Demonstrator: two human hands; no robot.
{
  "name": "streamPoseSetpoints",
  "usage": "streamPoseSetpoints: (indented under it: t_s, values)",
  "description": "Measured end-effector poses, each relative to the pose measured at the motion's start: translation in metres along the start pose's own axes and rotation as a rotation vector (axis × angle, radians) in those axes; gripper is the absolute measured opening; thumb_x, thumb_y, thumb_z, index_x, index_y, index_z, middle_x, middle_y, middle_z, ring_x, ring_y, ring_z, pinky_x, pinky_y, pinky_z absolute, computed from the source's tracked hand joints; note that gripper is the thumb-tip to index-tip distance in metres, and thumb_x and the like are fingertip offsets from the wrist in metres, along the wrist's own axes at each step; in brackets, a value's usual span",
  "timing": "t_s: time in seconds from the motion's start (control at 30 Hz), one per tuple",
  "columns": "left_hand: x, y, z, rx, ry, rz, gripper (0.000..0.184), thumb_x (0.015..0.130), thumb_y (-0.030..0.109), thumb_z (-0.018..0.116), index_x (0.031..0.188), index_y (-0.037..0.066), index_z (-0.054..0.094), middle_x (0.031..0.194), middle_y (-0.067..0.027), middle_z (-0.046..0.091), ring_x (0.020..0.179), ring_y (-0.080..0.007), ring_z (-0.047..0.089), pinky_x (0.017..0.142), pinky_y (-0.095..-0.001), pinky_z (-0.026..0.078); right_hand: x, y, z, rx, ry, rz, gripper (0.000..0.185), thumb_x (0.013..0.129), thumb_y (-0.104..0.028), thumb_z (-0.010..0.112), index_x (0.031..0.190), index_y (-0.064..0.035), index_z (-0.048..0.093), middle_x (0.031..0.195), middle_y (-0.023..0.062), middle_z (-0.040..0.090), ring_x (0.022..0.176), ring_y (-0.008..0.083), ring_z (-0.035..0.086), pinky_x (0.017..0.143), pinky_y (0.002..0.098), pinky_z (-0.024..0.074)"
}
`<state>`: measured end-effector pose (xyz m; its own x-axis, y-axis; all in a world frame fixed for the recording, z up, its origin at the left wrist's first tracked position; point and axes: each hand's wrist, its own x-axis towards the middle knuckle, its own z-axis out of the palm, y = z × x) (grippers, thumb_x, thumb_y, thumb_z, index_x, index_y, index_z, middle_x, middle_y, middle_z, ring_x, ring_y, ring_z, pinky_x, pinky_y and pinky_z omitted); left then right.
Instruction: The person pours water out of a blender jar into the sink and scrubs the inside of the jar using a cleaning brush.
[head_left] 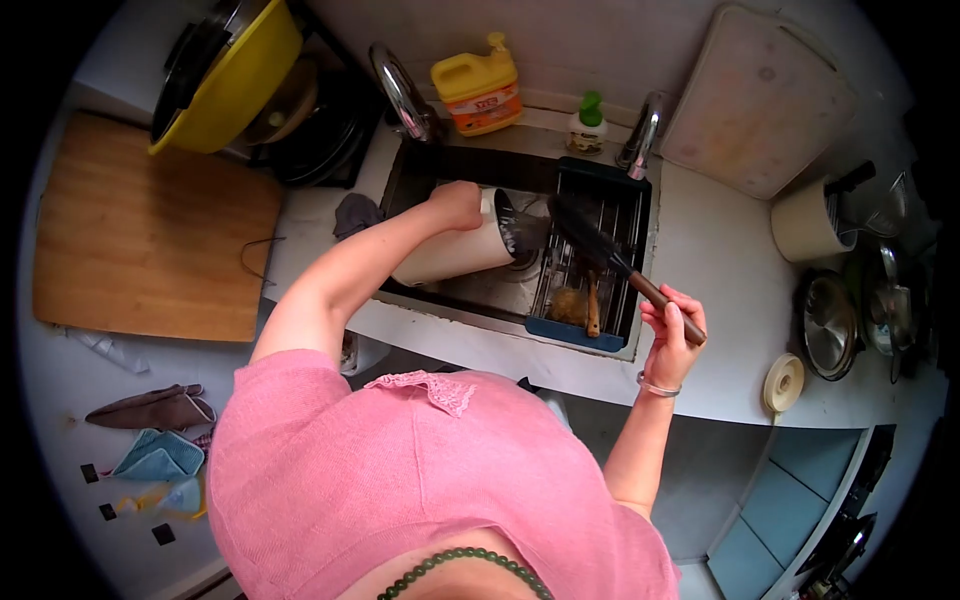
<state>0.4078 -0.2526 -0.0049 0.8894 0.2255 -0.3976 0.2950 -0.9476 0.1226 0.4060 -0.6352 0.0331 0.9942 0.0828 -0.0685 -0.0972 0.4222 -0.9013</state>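
Note:
My left hand [460, 205] is closed on the upper side of a cream-white container [450, 258]. The container is tipped on its side over the sink [440, 308], its dark opening facing right. My right hand [672, 325] grips the brown handle of a spatula [600, 245]. The spatula's black head points up and left, over a dark drain basket [557, 328] and to the right of the container's mouth. Inside that basket lie a wooden-handled brush [593, 305] and a tan scrubber [568, 306].
Two chrome faucets, one left [395, 85] and one right [643, 135], rise behind the sink. A yellow jug [478, 90] and a green-topped pump bottle [588, 128] stand between them. At right are a cutting board [750, 105], a utensil holder [800, 220] and a round lid [783, 383].

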Motion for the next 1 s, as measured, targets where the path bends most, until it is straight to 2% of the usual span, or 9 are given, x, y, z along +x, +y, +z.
streamPoseSetpoints:
  t_s: [0.23,0.33,0.43,0.6,0.73,0.8,0.93,1.0]
  values:
    - [-0.032,-0.004,-0.024,-0.036,-0.038,-0.035,0.026,0.066,0.013,0.062,0.084,-0.003,0.071,0.085,-0.022,0.068,0.084,-0.0362,0.067,0.073,-0.0426,0.054,0.008,0.004,-0.008,0.018,-0.069,0.043,0.012,0.09,-0.002,0.056,0.098,0.0063,0.059,0.112,0.0223,0.06,0.078,0.0269,0.07,0.071,0.0306,0.0604]
    - [-0.055,-0.012,-0.034,-0.096,0.01,-0.028,0.023,0.066,0.015,0.065,0.083,0.002,0.07,0.084,-0.0215,0.068,0.084,-0.0382,0.066,0.074,-0.0428,0.052,0.013,0.005,-0.011,0.055,-0.12,0.054,0.011,0.09,-0.002,0.056,0.096,0.0064,0.06,0.112,0.022,0.059,0.08,0.0272,0.07,0.072,0.0313,0.0604]
    - [-0.08,-0.022,-0.041,-0.144,0.051,-0.028,0.021,0.067,0.016,0.065,0.083,0.003,0.069,0.082,-0.0214,0.067,0.082,-0.0401,0.064,0.072,-0.0437,0.051,0.018,0.007,-0.015,0.12,-0.187,0.058,0.013,0.092,-0.006,0.056,0.096,0.0056,0.059,0.112,0.0217,0.059,0.08,0.0275,0.069,0.073,0.0328,0.06]
    - [-0.115,-0.047,-0.038,-0.279,0.231,0.057,0.013,0.07,0.014,0.062,0.072,0.002,0.06,0.073,-0.0193,0.062,0.074,-0.0405,0.061,0.062,-0.044,0.047,0.026,0.008,-0.012,0.244,-0.317,0.058,0.016,0.094,-0.013,0.055,0.092,0.0028,0.057,0.11,0.0201,0.057,0.077,0.0281,0.068,0.072,0.0345,0.0591]
    - [-0.141,-0.055,-0.04,-0.335,0.255,0.014,0.009,0.069,0.011,0.06,0.072,0.003,0.06,0.073,-0.0187,0.062,0.072,-0.0398,0.06,0.061,-0.0433,0.046,0.036,0.002,-0.006,0.28,-0.397,0.046,0.017,0.094,-0.016,0.055,0.093,0.0014,0.055,0.111,0.0201,0.057,0.078,0.0284,0.068,0.069,0.0345,0.0579]
    - [-0.154,-0.058,-0.04,-0.403,0.344,0.005,0.008,0.069,0.01,0.062,0.07,0.003,0.058,0.068,-0.0166,0.06,0.064,-0.0356,0.059,0.058,-0.0398,0.045,0.043,-0.005,-0.004,0.279,-0.434,0.063,0.018,0.093,-0.015,0.055,0.096,0.0019,0.055,0.11,0.0194,0.056,0.078,0.028,0.067,0.07,0.0351,0.057]
    - [-0.185,-0.055,-0.048,-0.494,0.439,-0.084,0.009,0.069,0.008,0.064,0.069,0.003,0.056,0.065,-0.0144,0.057,0.059,-0.0297,0.056,0.056,-0.0356,0.043,0.058,-0.023,0.012,0.245,-0.484,0.08,0.023,0.088,-0.014,0.057,0.103,0.0033,0.053,0.107,0.0189,0.056,0.076,0.0264,0.064,0.068,0.0352,0.0555]
    - [-0.198,-0.056,-0.051,-0.507,0.514,-0.042,0.011,0.067,0.005,0.065,0.069,0.002,0.056,0.064,-0.0127,0.056,0.058,-0.0253,0.055,0.056,-0.033,0.043,0.065,-0.031,0.022,0.237,-0.553,0.087,0.024,0.086,-0.013,0.058,0.102,0.0037,0.052,0.105,0.0189,0.056,0.075,0.0259,0.063,0.067,0.0349,0.0552]
